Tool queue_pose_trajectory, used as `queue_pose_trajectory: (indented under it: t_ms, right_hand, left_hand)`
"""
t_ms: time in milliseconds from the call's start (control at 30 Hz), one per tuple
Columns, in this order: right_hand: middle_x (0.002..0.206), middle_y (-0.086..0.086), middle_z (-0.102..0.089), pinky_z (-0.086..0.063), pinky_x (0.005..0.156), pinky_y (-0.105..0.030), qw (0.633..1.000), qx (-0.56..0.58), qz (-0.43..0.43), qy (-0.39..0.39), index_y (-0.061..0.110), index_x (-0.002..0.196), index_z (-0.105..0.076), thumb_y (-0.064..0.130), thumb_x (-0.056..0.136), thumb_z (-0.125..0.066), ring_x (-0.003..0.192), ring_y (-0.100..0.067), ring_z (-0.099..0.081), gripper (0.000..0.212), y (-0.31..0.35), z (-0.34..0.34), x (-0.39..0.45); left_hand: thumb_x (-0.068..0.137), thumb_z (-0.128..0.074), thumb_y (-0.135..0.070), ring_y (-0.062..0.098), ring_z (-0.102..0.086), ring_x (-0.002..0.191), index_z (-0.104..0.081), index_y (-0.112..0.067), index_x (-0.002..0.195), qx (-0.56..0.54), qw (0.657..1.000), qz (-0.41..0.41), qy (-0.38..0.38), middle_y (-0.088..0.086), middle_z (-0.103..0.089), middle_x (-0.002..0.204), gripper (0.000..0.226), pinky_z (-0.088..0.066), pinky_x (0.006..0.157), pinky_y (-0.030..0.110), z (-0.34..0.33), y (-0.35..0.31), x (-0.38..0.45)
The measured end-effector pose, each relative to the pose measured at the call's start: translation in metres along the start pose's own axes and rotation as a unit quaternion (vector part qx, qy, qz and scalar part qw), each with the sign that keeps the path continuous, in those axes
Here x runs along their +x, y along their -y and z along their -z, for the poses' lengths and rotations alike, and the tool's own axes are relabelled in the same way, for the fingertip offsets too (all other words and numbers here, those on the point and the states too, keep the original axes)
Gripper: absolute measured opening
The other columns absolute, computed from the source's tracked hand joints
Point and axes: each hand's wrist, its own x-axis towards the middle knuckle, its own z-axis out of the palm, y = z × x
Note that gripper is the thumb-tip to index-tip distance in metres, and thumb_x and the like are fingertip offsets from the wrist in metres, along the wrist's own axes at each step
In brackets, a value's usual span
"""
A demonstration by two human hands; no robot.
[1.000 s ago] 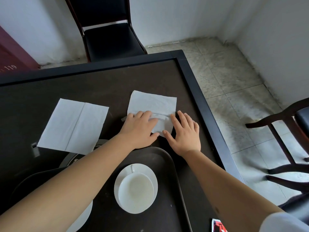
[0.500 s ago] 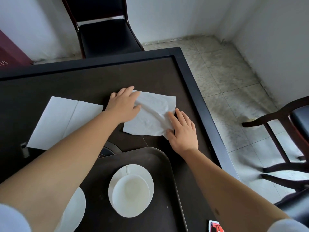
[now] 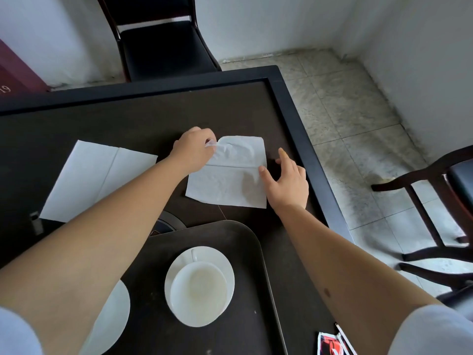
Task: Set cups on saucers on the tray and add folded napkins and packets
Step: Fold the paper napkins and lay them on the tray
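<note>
Head view: my left hand (image 3: 193, 149) pinches the far-left corner of the napkin (image 3: 227, 185), lifting it to fold, while my right hand (image 3: 288, 180), fingers spread, pins the right edge against slipping. The napkin lies on the table (image 3: 128, 119), beyond the tray (image 3: 245, 242) holding a cup (image 3: 198, 288) on its saucer (image 3: 225, 262).

We see 2 white napkins (image 3: 227, 180) (image 3: 94, 178) on the dark brown table (image 3: 128, 119), framed in black. The tray (image 3: 245, 316) is dark brown too; its cup (image 3: 198, 290) and saucer (image 3: 225, 265) are white. The packets (image 3: 330, 344) show red and white, the floor (image 3: 358, 129) mottled grey-green.
</note>
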Motion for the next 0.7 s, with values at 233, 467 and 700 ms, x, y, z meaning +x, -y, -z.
queue_pose_trajectory:
  t_ms: [233,467,700]
  right_hand:
    - [0.133,0.013,-0.054,-0.038,0.095,-0.038,1.0,0.006,0.003,0.01,0.03,0.143,-0.039,0.07,0.08,-0.043,0.127,-0.016,-0.038,0.075,-0.001,0.002,0.001]
    - [0.134,0.012,-0.05,-0.033,0.097,-0.035,0.998,0.014,0.034,0.055,0.036,0.133,-0.052,0.05,0.081,-0.04,0.125,-0.017,-0.036,0.055,-0.006,0.007,0.0]
    - [0.126,0.018,-0.055,-0.033,0.097,-0.034,0.997,0.061,-0.002,0.04,0.04,0.112,-0.069,0.051,0.089,-0.031,0.118,-0.012,-0.04,0.046,-0.007,0.005,0.002]
  left_hand:
    - [0.09,-0.058,-0.015,0.006,-0.06,0.079,-0.055,-0.051,0.092,-0.116,0.992,-0.011,0.057,-0.017,-0.062,0.092,0.037,-0.05,0.057,0.024,0.016,-0.008,-0.027]
    - [0.09,-0.06,-0.01,0.016,-0.061,0.09,-0.068,-0.03,0.078,-0.059,0.992,-0.05,0.098,-0.009,-0.063,0.097,0.024,-0.054,0.076,0.034,0.018,-0.012,-0.059]
    - [0.088,-0.064,-0.043,0.008,-0.041,0.125,-0.064,-0.034,0.091,0.074,0.975,-0.141,0.156,-0.017,-0.057,0.124,0.009,-0.026,0.107,0.043,0.01,-0.001,-0.077]
